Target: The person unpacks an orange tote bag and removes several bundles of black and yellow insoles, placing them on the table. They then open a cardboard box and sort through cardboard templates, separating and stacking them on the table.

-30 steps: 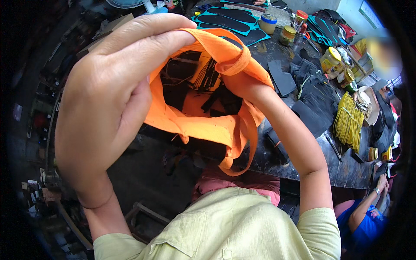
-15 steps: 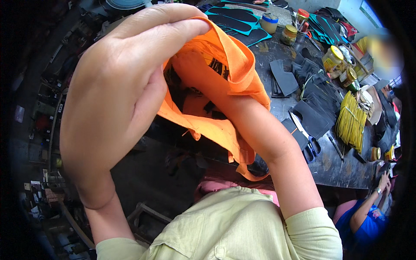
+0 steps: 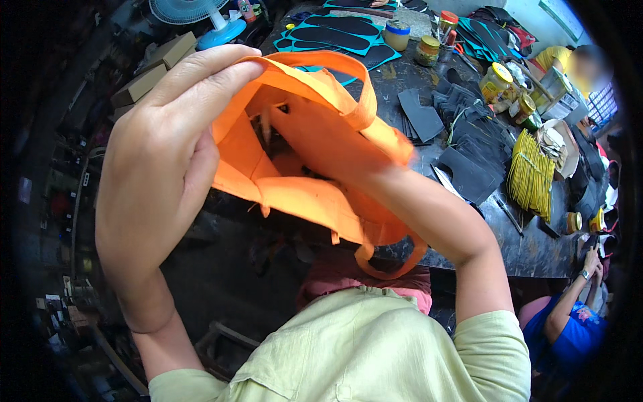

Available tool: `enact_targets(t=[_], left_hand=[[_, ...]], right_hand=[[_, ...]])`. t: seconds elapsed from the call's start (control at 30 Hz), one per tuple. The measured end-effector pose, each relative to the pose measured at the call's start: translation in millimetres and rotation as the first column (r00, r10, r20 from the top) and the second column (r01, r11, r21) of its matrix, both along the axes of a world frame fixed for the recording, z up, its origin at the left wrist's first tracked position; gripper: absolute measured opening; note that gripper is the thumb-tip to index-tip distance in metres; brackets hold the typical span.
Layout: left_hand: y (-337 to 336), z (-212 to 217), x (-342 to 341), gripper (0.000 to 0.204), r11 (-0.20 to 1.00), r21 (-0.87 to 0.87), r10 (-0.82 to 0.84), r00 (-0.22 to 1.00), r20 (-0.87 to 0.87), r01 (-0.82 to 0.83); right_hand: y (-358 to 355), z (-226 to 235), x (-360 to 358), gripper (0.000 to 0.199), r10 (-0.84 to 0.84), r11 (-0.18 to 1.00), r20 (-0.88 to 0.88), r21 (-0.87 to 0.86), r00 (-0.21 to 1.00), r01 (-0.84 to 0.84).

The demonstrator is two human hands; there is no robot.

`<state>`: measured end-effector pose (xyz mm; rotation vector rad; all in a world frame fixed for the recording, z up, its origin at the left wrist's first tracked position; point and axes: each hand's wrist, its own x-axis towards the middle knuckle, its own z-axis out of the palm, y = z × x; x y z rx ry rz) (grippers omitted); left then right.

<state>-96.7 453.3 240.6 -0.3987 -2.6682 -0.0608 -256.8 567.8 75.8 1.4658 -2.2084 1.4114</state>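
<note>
An orange cloth bag [image 3: 295, 194] hangs wide open in front of me, its strap handle [image 3: 385, 273] looping down at the lower right. My left hand [image 3: 164, 127] is closed on the bag's upper left rim, near the other strap. My right forearm [image 3: 435, 208] reaches into the mouth of the bag from the right. The fingers of my right hand are hidden in there, so what they touch does not show. Inside the bag are small dark things too shadowed to name.
On the dark worktable [image 3: 495, 258] lie black cut pieces [image 3: 469, 174], partly covered scissors [image 3: 445, 181], a yellow cord bundle [image 3: 531, 175] and several jars [image 3: 495, 82]. Teal-edged black sheets [image 3: 335, 33] lie farther back. A fan [image 3: 228, 33] and cardboard boxes [image 3: 147, 77] stand left. People sit at the right.
The bag and my left hand have shifted left and slightly down. My right forearm has drawn a little out of the bag to the right. The fan and boxes have come into view.
</note>
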Motion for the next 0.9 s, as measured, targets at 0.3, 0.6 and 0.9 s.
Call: enact_targets(t=[0.3,0.6,0.9], left_hand=[[-0.9,-5.7,2.2,0.059,0.993,0.052,0.1,0.994,0.051,-0.103],[-4.5,6.7,19.5,0.06,0.994,0.032,0.107,0.993,0.05,-0.108],[19.2,1.0,18.4,0.059,0.994,0.107,-0.021,0.999,0.036,0.017]], right_hand=[[183.5,63.1,62.9,0.083,-0.134,0.891,-0.214,0.402,0.968,0.212],[264.8,44.7,1.7,0.052,-0.085,0.866,0.702,-0.299,0.707,0.401],[148.2,-46.3,-123.7,0.076,-0.196,0.976,0.822,0.109,0.535,0.189]])
